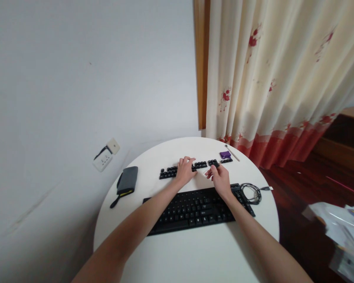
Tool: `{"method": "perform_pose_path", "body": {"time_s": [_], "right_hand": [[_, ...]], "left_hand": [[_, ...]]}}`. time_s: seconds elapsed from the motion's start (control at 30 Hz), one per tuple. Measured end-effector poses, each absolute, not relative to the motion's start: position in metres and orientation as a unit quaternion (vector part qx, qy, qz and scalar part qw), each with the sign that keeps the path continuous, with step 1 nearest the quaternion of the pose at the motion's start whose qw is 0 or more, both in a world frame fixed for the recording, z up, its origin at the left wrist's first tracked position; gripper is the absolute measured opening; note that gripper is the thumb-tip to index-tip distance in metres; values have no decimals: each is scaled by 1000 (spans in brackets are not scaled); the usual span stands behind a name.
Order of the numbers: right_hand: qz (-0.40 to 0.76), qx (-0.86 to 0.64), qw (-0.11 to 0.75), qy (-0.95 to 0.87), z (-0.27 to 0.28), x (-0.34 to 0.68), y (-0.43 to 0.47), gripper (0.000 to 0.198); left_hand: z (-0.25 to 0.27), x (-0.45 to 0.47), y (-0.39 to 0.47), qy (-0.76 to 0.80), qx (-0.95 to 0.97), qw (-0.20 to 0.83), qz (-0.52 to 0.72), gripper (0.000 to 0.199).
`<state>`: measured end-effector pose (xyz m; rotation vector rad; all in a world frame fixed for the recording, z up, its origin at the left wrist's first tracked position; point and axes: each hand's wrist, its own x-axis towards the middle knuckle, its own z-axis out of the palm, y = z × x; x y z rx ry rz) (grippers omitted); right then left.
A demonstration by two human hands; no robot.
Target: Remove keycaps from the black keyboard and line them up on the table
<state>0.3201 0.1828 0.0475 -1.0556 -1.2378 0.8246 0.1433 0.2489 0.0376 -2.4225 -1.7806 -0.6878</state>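
Note:
My left hand (185, 169) rests over a row of loose black keycaps (168, 173) at the back of the table. Its fingers and thumb are apart, with some keycaps between them. My right hand (220, 177) is closed in a pinch beside more keycaps (201, 164). A small dark and whitish thing shows at its fingertips, too small to name. Below both forearms lies a black keyboard (194, 210), partly covered by them. Several keycaps (226, 160) sit beyond my right hand, near a small purple packet (225, 155).
A thin brush (232, 153) lies at the back right of the round white table (188, 255). A coiled black cable (252, 193) is right of the keyboard. On the left is a grey pouch (128, 180). A wall and a curtain (253, 78) stand behind.

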Motion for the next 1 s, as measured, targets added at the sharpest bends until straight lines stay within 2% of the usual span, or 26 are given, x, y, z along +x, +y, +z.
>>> {"method": "perform_pose_path", "body": {"time_s": [0.5,0.57,0.7,0.77,1.0], "right_hand": [[355,-455,613,-541,45,320,185,38],[347,-459,609,-546,46,322,185,39],[336,-469,598,-556,49,326,185,38],[341,-470,585,-567,51,327,186,34],[389,-413,507,-649,58,327,177,20]], "left_hand": [[41,143,246,-588,-776,26,-227,65],[46,139,243,-582,-776,17,-243,59],[60,115,230,-559,-777,-112,-265,17],[67,101,217,-559,-766,-178,-263,16],[74,97,151,-522,-780,-241,-247,20]]}}
